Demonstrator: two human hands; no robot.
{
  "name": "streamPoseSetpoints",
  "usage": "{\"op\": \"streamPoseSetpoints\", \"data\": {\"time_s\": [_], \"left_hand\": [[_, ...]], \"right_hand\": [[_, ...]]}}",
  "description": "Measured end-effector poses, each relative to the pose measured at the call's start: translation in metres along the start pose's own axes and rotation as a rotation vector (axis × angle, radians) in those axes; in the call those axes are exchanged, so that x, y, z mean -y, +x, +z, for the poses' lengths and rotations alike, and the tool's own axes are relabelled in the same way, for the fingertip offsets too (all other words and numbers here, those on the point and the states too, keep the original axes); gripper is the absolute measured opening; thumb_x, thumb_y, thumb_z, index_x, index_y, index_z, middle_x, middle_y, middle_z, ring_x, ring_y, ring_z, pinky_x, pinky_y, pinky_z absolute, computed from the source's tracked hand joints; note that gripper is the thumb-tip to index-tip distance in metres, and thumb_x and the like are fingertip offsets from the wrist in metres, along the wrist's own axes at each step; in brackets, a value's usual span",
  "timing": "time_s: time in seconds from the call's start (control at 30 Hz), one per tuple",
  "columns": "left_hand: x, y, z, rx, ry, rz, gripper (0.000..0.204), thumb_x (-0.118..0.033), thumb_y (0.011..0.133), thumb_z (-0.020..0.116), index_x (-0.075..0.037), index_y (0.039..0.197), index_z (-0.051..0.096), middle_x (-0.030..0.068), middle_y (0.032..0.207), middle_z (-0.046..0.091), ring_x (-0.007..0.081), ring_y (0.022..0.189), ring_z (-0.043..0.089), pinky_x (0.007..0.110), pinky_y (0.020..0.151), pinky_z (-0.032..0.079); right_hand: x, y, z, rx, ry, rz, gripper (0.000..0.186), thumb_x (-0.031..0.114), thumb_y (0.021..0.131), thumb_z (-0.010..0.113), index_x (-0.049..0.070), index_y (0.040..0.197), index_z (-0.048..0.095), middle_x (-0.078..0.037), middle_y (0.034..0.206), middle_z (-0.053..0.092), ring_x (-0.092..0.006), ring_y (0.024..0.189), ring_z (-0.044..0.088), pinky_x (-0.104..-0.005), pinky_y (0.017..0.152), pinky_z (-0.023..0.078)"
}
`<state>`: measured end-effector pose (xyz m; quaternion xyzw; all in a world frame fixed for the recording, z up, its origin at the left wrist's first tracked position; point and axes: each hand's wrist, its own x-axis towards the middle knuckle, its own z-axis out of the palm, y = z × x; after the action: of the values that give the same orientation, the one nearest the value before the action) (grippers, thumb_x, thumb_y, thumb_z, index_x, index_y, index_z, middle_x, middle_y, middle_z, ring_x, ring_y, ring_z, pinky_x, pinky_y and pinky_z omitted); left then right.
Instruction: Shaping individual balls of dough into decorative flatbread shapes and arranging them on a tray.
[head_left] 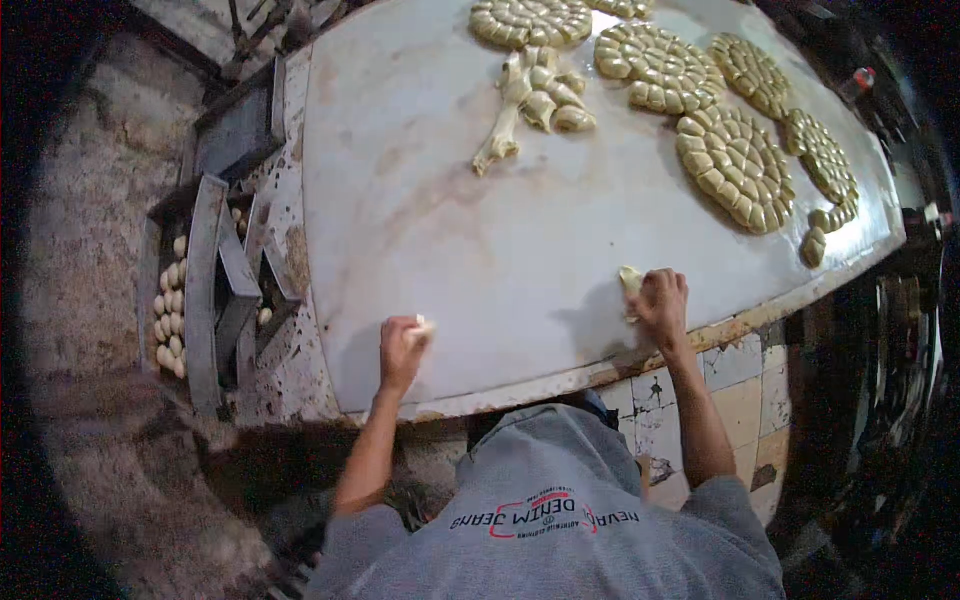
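Near the front edge of the pale tabletop (470, 270), my left hand (399, 350) is closed, with a small pale piece of dough (421, 327) showing at its fingertips. Farther right, my right hand (663, 303) grips a flattened, yellowish piece of dough (630, 281) just over the surface. The two hands are well apart. A loose heap of dough pieces (545, 95) lies beyond them, and one stretched strip reaches toward me from it.
Several flat coils of cut dough (735, 168) cover the table's far and right side. A few loose dough lumps (815, 245) lie near its right edge. At left, metal trays (205, 290) stand beside the table, one holding several dough balls (172, 310).
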<state>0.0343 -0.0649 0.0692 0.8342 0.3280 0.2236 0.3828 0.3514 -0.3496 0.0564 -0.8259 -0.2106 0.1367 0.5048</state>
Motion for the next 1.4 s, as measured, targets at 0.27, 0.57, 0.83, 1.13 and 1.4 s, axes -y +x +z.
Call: {"op": "streamPoseSetpoints", "data": {"time_s": [0.27,0.57,0.83,1.13,1.4], "left_hand": [[-0.032,0.100,0.087,-0.259,0.460,-0.105,0.009,-0.017,0.073,0.058,-0.008,0.072,0.059,0.0155,0.081,0.057,0.0308,0.079,0.054,0.040,0.068,0.046],[0.023,0.002,0.011,-0.248,0.568,0.143,0.019,-0.014,0.068,0.065,-0.007,0.080,0.052,0.0104,0.082,0.052,0.0323,0.080,0.050,0.043,0.075,0.040],[-0.014,0.092,0.100,-0.392,0.267,-0.406,0.006,-0.005,0.063,0.058,-0.005,0.059,0.054,0.0160,0.064,0.054,0.0331,0.068,0.053,0.042,0.062,0.043],[0.172,-0.029,-0.026,-1.022,-0.285,-0.269,0.016,-0.007,0.063,0.064,-0.004,0.076,0.056,0.0124,0.085,0.052,0.0321,0.081,0.049,0.043,0.065,0.038],[-0.024,0.027,-0.115,0.935,-0.098,-0.229,0.031,-0.017,0.070,0.067,-0.005,0.097,0.060,0.0061,0.096,0.059,0.0151,0.085,0.054,0.031,0.075,0.043]], "right_hand": [[0.033,0.058,0.071,-0.153,-0.626,-0.273,0.022,0.023,0.073,0.063,0.006,0.084,0.056,-0.014,0.091,0.052,-0.0309,0.090,0.046,-0.0418,0.080,0.037],[-0.035,0.051,-0.019,-0.101,-0.667,-0.566,0.019,0.013,0.071,0.061,0.003,0.086,0.054,-0.017,0.090,0.051,-0.0352,0.090,0.047,-0.0452,0.082,0.037],[-0.008,0.094,0.078,0.012,-0.690,-0.421,0.021,0.020,0.075,0.057,0.004,0.088,0.059,-0.012,0.092,0.058,-0.0293,0.098,0.049,-0.0431,0.091,0.034],[0.003,0.067,0.017,-0.365,-0.885,-1.101,0.016,0.019,0.078,0.051,0.004,0.083,0.055,-0.013,0.089,0.054,-0.0318,0.089,0.048,-0.0458,0.075,0.037],[-0.071,0.099,0.043,-0.287,-1.195,-0.249,0.030,0.033,0.067,0.067,0.009,0.080,0.054,-0.006,0.083,0.053,-0.0290,0.088,0.051,-0.0395,0.080,0.039]]}}
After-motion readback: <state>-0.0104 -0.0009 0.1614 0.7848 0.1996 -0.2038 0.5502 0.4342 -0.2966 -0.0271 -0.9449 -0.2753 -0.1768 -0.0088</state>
